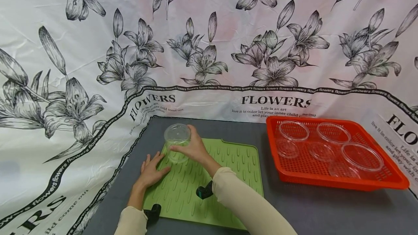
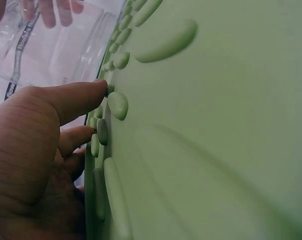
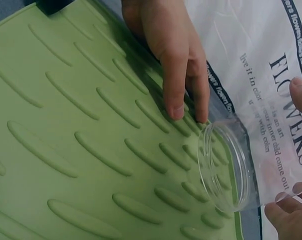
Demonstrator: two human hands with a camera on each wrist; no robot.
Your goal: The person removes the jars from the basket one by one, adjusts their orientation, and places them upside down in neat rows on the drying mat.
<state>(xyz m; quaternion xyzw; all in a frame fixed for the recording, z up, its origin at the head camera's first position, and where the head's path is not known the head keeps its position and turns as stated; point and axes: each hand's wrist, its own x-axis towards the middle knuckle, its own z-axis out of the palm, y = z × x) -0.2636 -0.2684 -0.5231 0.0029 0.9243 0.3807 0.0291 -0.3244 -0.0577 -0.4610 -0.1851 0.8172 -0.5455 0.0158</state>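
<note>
Sleeves of cream cloth cover both my forearms, low in the head view, and from them my two hands reach onto the green mat [image 1: 228,177]. But I begin with the clear plastic jar [image 1: 177,144], because it is the thing in hand: it stands on the far left corner of the mat, mouth toward the mat as far as I can judge, and my right hand [image 1: 192,148] grips it from the side, fingers curled around its round wall. I think I hold it at the wall because the plastic is thin and smooth, and a grip from the side keeps it steady on the bumps. In the right wrist view the round rim [image 3: 226,170] looks tilted, just over the mat edge. My left hand [image 1: 151,171] lies flat beside it, fingers straight and a little spread, pressing the mat near its left edge; probably this keeps the soft mat from sliding on the grey table [image 1: 310,206]. This mat seems to be silicone, matte, with long raised ribs in rows and a low border. Well apart to the right stands an orange plastic basket [image 1: 339,182] with a mesh wall, and inside it lie several clear round containers [image 1: 361,157] and lids. Behind everything hangs a white cloth [image 1: 209,46] printed with black flowers.
</note>
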